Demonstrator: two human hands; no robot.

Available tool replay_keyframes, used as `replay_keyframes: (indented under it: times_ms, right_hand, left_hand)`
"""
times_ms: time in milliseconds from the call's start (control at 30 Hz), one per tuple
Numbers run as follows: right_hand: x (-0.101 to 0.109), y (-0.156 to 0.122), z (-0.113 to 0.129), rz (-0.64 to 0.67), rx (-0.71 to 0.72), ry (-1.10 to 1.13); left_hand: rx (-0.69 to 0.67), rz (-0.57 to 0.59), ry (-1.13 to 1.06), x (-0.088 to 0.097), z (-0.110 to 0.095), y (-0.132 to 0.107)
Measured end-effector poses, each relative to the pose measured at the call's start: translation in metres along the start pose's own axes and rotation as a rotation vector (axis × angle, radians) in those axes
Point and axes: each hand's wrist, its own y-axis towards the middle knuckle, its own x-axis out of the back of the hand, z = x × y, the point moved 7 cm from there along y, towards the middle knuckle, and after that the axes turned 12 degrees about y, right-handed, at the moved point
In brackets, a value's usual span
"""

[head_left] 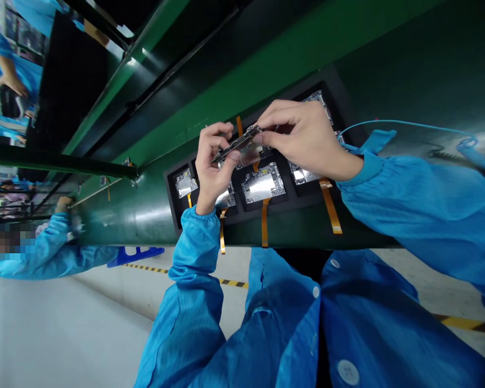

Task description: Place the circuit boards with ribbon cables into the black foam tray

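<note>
Both my hands hold one circuit board (238, 144), tilted nearly edge-on above a black foam tray (242, 215). My left hand (212, 161) grips its left end between thumb and fingers. At the board's right end, my right hand (303, 134) pinches the edge with thumb and fingertips. Below them, several more circuit boards lie in the tray's recesses, among them a board with a silver shield (263, 184) and a smaller-looking board (185, 183) at the left. Orange flat cables (264, 223) hang from the boards over the tray's front edge. My right hand hides part of the tray.
A green workbench (145, 210) runs under the tray, with a green rail (105, 102) behind. From my right wrist a blue cord (412, 123) trails to the right. A co-worker's sleeve (52, 242) reaches the bench at left, near a blue plastic piece (135, 256).
</note>
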Motion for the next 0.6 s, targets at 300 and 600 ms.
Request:
replay_keyframes:
  times_ms: [300,600]
  right_hand:
    - [-0.003,0.001,-0.007,0.039,-0.058,0.033]
    - [-0.004,0.004,-0.013,0.059,-0.148,0.145]
  left_hand:
    - [0.078,0.053,0.017,-0.006,0.004,-0.01]
    - [0.351,0.036,-0.154,-0.015,0.025,-0.023]
